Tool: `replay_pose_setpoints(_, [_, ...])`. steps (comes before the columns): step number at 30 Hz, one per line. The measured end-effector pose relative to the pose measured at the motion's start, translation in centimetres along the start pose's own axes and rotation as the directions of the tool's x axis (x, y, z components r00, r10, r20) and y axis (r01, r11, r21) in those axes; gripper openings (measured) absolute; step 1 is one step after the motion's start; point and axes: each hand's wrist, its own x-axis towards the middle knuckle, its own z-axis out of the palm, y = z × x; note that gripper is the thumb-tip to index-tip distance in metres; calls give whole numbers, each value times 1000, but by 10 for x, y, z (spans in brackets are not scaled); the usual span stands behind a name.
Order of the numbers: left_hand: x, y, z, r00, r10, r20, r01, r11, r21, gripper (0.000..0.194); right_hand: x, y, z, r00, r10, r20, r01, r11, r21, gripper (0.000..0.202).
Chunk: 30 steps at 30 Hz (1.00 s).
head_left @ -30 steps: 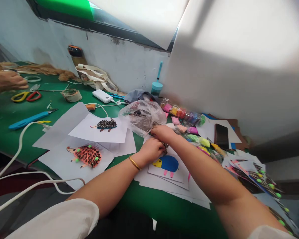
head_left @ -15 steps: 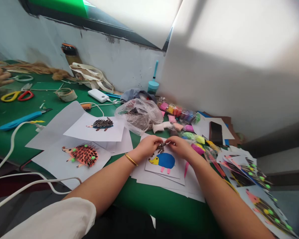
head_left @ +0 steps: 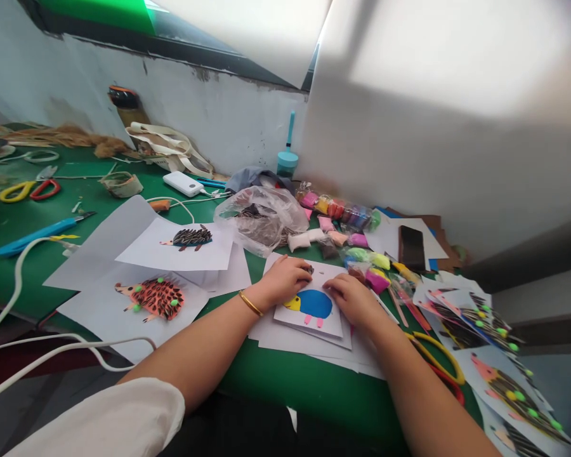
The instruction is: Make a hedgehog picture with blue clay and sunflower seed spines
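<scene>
A hedgehog figure with a blue body point(head_left: 318, 304), yellow face and pink feet lies on white paper point(head_left: 330, 325). My left hand point(head_left: 285, 279) is closed at the upper left of the figure, with dark striped seeds point(head_left: 310, 270) at its fingertips; its palm hides the rest of them. Bent over the right edge of the blue body, my right hand point(head_left: 349, 293) has its fingertips together; whatever they hold is too small to make out. One small seed point(head_left: 321, 273) lies on the paper between the hands.
Behind the hands are a plastic bag of seeds point(head_left: 261, 222) and colored clay packets point(head_left: 356, 240). Finished hedgehog pictures lie left point(head_left: 159, 298) and right point(head_left: 509, 387). Yellow-and-red handles point(head_left: 440, 355) sit beside my right forearm. Blue pliers point(head_left: 38, 236) and a phone point(head_left: 412, 247) lie farther out.
My left hand has moved over the seeds. My right hand has come down and right, away from them, to the blue body's edge. The other person's hand has left the far left.
</scene>
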Motion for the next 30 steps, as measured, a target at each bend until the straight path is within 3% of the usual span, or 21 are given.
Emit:
replay_pose_setpoints(6, [2,-10,0,999,-35,-35,31,994,-106,22,-3,9,-3,998,-25,56,23,999,29,26])
replay_pose_setpoints(10, [0,-11,-11,996,-84,-36,74,973,-218,19,-5,13,-7,996,-47,74,44,998,38,27])
replay_pose_setpoints(12, [-2,-11,-18,999,-41,23,45,975,-218,22,-6,14,-8,996,-51,72,49,998,40,27])
replay_pose_setpoints(16, [-6,-10,-30,983,7,183,13,994,-112,54,-6,15,-8,996,-53,73,50,998,39,25])
replay_pose_setpoints(19, [-7,-12,-32,974,-5,225,23,997,-79,53,-6,15,-9,996,-50,71,47,998,38,25])
replay_pose_setpoints(24, [-5,-19,-27,996,-6,89,8,1000,-18,24,-7,16,-8,997,-48,66,45,998,45,25])
replay_pose_setpoints(30, [-3,-19,-24,1000,13,9,-13,999,-50,24,-9,17,-11,998,-23,50,18,996,92,28])
